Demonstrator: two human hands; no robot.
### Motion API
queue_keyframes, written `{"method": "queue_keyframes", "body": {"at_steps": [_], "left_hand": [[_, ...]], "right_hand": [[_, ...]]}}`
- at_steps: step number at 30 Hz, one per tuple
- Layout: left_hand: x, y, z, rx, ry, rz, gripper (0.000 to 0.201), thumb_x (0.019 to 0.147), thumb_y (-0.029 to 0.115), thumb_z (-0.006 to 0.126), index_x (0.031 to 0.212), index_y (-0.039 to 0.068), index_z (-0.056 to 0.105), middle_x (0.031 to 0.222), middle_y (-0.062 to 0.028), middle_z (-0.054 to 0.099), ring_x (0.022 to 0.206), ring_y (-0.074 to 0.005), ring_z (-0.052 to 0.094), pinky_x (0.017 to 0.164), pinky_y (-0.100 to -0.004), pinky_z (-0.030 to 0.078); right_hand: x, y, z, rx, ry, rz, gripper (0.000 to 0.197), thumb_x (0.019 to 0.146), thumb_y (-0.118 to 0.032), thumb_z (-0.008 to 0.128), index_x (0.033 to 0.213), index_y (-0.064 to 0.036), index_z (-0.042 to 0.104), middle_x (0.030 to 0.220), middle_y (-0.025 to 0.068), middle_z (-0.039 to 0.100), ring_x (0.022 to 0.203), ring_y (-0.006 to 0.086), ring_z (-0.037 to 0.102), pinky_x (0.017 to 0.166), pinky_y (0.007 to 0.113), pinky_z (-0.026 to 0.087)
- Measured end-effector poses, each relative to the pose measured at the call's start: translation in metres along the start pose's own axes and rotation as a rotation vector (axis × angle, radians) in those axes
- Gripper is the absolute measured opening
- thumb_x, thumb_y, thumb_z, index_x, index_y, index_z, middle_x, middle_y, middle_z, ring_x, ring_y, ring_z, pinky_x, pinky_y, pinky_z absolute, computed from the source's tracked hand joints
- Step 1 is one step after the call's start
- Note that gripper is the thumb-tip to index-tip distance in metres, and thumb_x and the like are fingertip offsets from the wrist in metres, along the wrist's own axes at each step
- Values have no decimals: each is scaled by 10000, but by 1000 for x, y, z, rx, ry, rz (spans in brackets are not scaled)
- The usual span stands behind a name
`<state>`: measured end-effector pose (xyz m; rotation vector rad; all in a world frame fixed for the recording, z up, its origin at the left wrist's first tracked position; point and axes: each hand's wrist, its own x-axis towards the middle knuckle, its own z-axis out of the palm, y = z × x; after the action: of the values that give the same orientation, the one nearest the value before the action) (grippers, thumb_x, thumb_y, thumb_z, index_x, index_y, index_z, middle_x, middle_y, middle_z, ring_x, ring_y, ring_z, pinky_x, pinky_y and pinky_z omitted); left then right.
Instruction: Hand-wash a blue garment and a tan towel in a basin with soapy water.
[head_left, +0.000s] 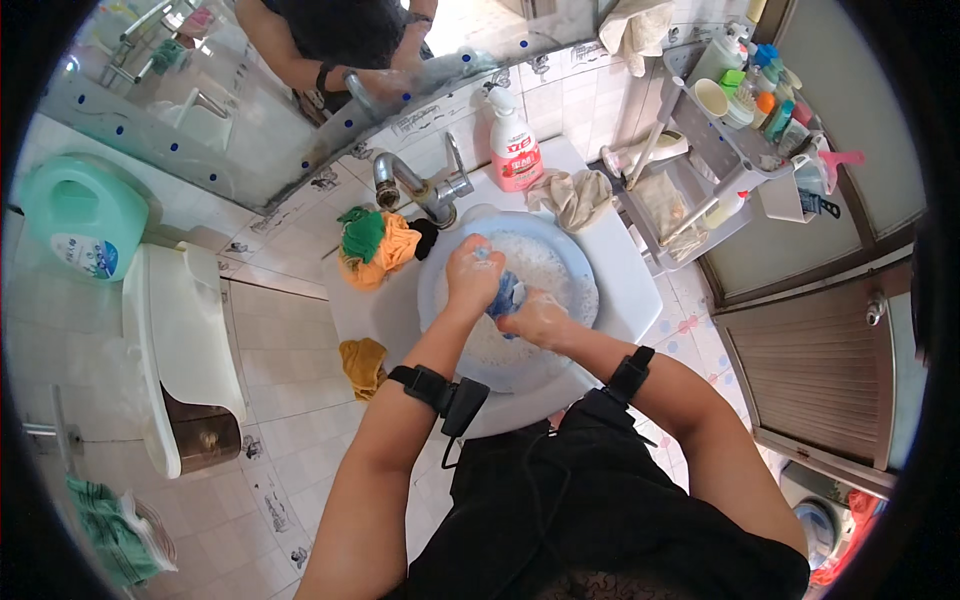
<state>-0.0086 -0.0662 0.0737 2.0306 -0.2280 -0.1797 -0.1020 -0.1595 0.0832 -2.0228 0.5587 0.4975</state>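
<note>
A wet blue cloth (507, 297) is bunched between my two hands above a basin of white suds. My left hand (474, 274) is closed around its upper left part, with foam on the fingers. Lower and to the right, my right hand (541, 319) grips the other end. The light blue round basin (583, 262) sits in the white sink (634, 285). Foamy water (545, 262) fills much of it. Parts of the cloth are hidden by my fingers.
Behind the basin stand a metal faucet (412, 190) and a pink-and-white pump bottle (515, 150). A beige cloth (575, 198) lies right of them; orange cloth (380, 255) and a brown cloth (362, 367) lie left. A grey shelf cart (715, 130) holds several bottles.
</note>
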Motion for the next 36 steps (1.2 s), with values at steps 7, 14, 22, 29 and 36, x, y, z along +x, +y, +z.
{"method": "queue_keyframes", "body": {"at_steps": [7,14,22,29,36], "left_hand": [[10,-20,12,106,85,-3,164,636,120,576,772,32,549,645,-131,525,614,-253,497,592,-340,412],[8,-14,11,128,114,-35,156,649,113,595,775,41,537,680,-82,521,602,-157,467,548,-308,398],[-48,-16,-9,-654,9,-405,741,685,176,696,1286,57,278,1136,-96,469,992,-234,503,827,-337,431],[-60,-24,-95,-563,184,-93,772,679,95,692,1314,9,261,1175,-133,458,1008,-212,492,867,-308,411],[-1,-110,-166,-195,609,-134,824,699,110,672,1345,4,172,1206,-169,423,1049,-258,465,891,-317,389]], "right_hand": [[5,0,0,-12,16,-21,554,554,-324,679,979,15,571,858,190,623,825,295,609,762,347,464],[11,5,2,44,64,-71,502,564,-297,683,945,17,586,889,218,614,851,313,605,771,358,467],[2,0,14,5,86,-224,715,573,-358,737,1096,50,470,944,204,592,836,286,604,737,359,465],[41,29,-10,86,180,-646,463,688,-248,701,1057,-32,526,973,155,555,795,253,574,708,327,463],[71,23,-75,-494,995,-446,399,702,-130,637,1084,-106,525,1173,119,455,1094,339,417,912,430,354]]}}
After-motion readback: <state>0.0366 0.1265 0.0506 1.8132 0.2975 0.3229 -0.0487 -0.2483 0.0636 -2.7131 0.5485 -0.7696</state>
